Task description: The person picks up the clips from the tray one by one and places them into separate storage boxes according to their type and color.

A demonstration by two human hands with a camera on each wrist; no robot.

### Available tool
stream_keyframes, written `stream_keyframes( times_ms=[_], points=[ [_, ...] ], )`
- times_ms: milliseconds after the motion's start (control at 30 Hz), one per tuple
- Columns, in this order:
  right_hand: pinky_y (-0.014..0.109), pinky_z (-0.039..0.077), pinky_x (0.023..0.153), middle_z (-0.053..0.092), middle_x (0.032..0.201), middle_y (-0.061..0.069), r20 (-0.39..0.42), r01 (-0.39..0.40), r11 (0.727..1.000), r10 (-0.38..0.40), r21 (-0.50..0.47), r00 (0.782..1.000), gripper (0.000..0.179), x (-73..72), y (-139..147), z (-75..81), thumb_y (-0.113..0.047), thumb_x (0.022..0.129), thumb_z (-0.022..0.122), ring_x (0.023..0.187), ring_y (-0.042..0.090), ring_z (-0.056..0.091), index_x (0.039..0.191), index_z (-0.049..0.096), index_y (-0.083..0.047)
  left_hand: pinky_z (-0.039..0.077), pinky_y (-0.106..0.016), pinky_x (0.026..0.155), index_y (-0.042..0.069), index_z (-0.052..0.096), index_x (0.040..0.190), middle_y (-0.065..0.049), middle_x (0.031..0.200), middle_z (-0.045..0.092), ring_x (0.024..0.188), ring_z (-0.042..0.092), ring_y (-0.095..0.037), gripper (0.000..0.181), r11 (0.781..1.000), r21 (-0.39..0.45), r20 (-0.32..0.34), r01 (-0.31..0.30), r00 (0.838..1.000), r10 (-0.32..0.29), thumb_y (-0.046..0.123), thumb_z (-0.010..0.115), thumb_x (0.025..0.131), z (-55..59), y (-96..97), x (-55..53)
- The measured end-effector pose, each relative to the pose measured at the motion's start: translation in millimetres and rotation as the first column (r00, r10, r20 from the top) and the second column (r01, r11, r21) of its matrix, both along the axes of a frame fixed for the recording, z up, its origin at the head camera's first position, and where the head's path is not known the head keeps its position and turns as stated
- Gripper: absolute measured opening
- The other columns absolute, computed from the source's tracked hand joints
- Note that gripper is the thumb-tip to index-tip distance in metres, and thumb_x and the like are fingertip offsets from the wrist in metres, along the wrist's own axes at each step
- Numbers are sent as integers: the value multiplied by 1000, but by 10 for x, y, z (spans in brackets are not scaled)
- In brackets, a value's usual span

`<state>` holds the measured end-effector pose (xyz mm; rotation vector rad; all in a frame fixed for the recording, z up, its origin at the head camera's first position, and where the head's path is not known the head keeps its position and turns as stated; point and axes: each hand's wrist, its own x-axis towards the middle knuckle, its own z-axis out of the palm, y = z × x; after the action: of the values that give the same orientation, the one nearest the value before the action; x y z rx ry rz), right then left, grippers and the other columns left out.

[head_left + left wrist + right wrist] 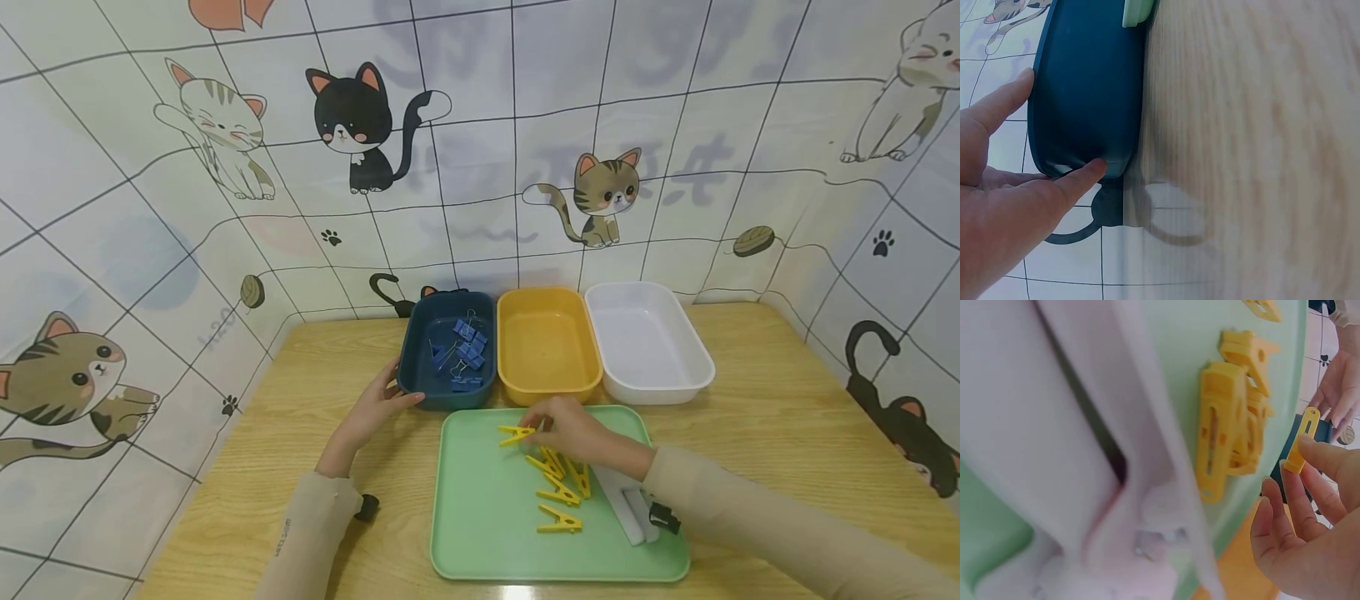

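My right hand (566, 429) pinches a yellow clothespin (1304, 439) between thumb and fingertips, over the far part of the green tray (480, 533). More yellow clothespins (558, 521) lie on the tray below and beside that hand, some of them heaped together. My left hand (375, 408) rests against the near left corner of the dark blue bin (408, 367), its fingers extended. In the left wrist view the thumb touches one edge of the bin and a fingertip lies on its end wall (1088, 144). Several blue binder clips (468, 350) lie inside this bin.
Long white pieces (626, 504) lie on the tray's right side, partly hidden by the right forearm. A yellow bin (551, 387) and a white bin (660, 392) stand in a row right of the blue one. Behind the wooden table (772, 417) rises a cat-patterned wall covering (480, 150).
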<state>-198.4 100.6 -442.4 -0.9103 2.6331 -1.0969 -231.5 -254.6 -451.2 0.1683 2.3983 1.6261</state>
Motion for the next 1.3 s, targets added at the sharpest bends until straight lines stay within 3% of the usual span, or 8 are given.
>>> stream_keyframes(
  times_ms=[400,700,1300],
  points=[
    [22,53,71,75,92,0,23,53,998,-53,20,998,17,-35,-8,198,-13,93,82,81,11,60,107,80,-4,31,-66,122,14,11,171,-24,175,12,157,24,-52,91,1000,1,9,-9,1000,9,25,71,103,3,-3,3],
    [23,53,69,75,91,1,-27,87,996,-86,20,996,16,-148,32,226,-13,93,83,79,11,61,106,80,-4,32,-64,122,13,11,171,-23,175,13,157,25,-51,90,1000,6,2,-2,1000,2,23,70,104,-27,-12,-3],
    [27,53,70,74,92,6,-42,149,989,-150,-9,988,15,-365,99,393,-12,94,81,79,16,61,105,78,-2,31,-66,122,13,10,171,-22,175,13,157,22,-51,88,1000,-1,-6,7,1000,-7,22,68,105,-62,-30,-29]
  ],
)
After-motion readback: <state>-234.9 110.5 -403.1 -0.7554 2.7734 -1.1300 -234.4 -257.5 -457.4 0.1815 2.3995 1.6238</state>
